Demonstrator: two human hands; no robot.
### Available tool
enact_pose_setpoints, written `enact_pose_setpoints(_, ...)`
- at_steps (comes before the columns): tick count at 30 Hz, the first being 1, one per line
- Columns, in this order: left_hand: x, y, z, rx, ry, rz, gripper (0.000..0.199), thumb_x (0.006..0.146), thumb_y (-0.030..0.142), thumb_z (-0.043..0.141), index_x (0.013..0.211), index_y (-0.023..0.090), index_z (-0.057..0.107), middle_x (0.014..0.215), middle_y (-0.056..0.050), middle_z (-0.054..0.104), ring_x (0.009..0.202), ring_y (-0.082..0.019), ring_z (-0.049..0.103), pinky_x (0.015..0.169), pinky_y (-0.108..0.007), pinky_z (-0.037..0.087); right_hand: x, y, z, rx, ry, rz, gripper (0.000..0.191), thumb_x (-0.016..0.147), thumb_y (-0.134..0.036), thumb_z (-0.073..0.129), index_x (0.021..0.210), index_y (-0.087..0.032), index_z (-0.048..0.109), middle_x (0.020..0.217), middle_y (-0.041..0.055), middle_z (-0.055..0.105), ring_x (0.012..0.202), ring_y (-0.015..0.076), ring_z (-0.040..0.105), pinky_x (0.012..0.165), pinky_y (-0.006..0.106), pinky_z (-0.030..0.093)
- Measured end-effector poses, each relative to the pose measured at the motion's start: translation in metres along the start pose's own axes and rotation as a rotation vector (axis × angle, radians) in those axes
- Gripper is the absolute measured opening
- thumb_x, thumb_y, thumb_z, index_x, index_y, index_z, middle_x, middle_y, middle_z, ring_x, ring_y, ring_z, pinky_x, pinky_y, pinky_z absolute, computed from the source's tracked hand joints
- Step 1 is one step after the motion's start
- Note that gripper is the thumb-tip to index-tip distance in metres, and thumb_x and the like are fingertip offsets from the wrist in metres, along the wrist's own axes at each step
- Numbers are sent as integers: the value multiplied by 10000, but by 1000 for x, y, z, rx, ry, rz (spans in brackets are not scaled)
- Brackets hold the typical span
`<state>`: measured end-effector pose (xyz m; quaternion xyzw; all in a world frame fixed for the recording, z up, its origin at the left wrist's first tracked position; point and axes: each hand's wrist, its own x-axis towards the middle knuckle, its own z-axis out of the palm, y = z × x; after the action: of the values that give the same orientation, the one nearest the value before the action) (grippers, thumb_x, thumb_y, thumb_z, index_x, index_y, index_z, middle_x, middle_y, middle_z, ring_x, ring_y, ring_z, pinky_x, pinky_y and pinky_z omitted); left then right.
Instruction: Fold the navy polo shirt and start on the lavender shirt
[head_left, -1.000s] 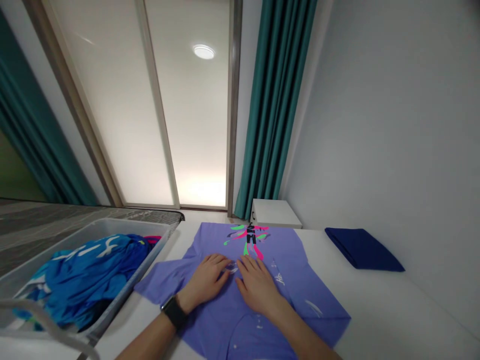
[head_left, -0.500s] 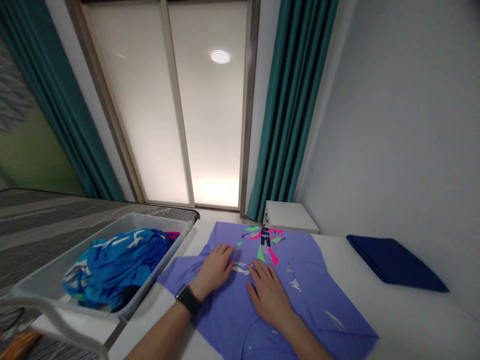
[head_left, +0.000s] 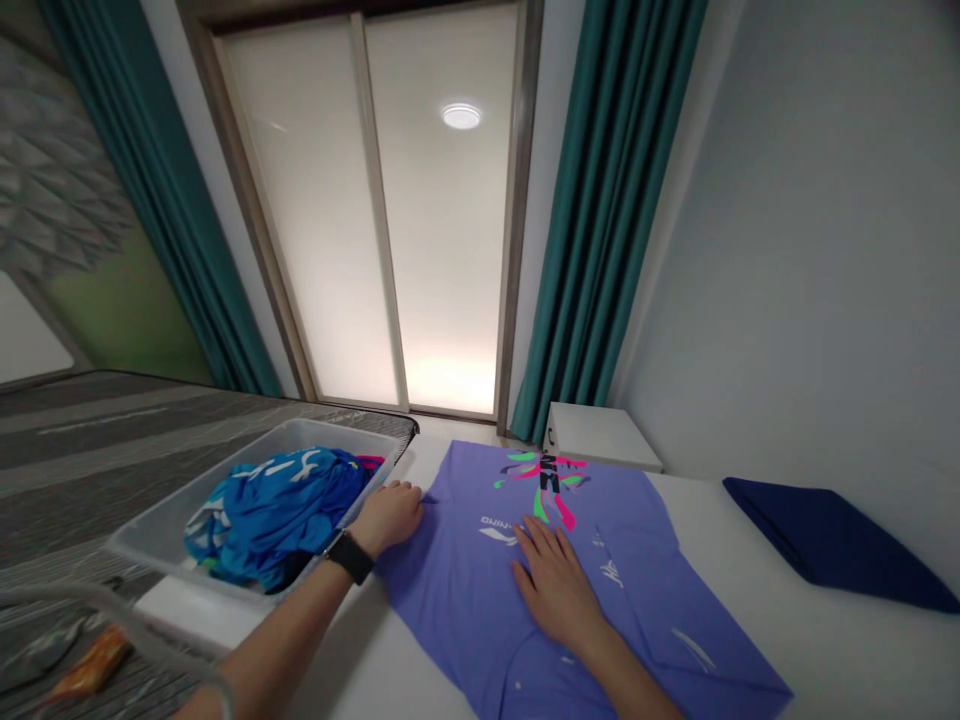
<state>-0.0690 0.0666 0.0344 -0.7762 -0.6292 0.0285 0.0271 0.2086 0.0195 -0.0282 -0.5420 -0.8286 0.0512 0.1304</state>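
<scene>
A purple shirt [head_left: 480, 590] with a green, pink and black print lies spread on the white table [head_left: 847, 650]. My right hand [head_left: 559, 590] rests flat on its middle, fingers apart, just below the print. At the shirt's left edge, my left hand [head_left: 388, 515], with a black watch on the wrist, has its fingers curled on the purple fabric of the sleeve, which no longer sticks out to the left. A folded dark blue cloth [head_left: 832, 540] lies at the right of the table.
On the left, a clear plastic bin [head_left: 157, 540] holds crumpled blue clothes [head_left: 277, 515]. Behind the table stands a white cabinet [head_left: 600, 435]. A grey curved tube [head_left: 127, 620] crosses the lower left, near an orange item [head_left: 90, 665].
My left hand has moved left from the shirt's middle to its edge and closed on the sleeve, which is now drawn in. My right hand stays on the shirt. The view has shifted slightly left.
</scene>
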Motion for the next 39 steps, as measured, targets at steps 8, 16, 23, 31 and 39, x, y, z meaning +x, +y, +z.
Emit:
enact_pose_setpoints(8,-20,-11,-16,10,-143,54,159,770,204,558,889,166,657,961,-149,737,938,-324,692,823,-437,502,1,0,-2,-15,-26,-5,510,964,-367,356,1421,-170,464,1515,76,394,1415,236,301,1180,466,169)
enact_pose_setpoints(16,-18,2,-51,-28,-31,13,243,831,168,475,1038,184,601,906,-121,702,851,-288,677,702,-359,489,1,0,-1,-7,-17,0,506,958,-360,369,1420,-178,466,1513,75,399,1412,236,305,1178,466,166)
enact_pose_setpoints(23,-11,36,-55,-639,-48,315,308,945,335,406,1197,243,558,859,-5,709,729,-165,650,687,-264,478,0,-1,-2,-10,-14,5,503,956,-358,380,1417,-180,473,1515,73,395,1415,238,300,1179,453,165)
enact_pose_setpoints(31,10,-1,10,-558,265,436,480,757,-6,375,1093,192,655,1166,-88,632,1086,-222,557,977,-381,422,0,-1,-2,-13,-3,-5,494,960,-351,378,1412,-179,477,1507,75,407,1409,234,311,1178,456,170)
enact_pose_setpoints(39,8,-6,38,-576,258,411,364,836,124,463,1116,231,671,1282,-87,593,1118,-249,535,991,-420,388,1,1,1,-15,4,-10,492,964,-361,380,1414,-186,472,1512,75,400,1411,231,305,1181,461,160)
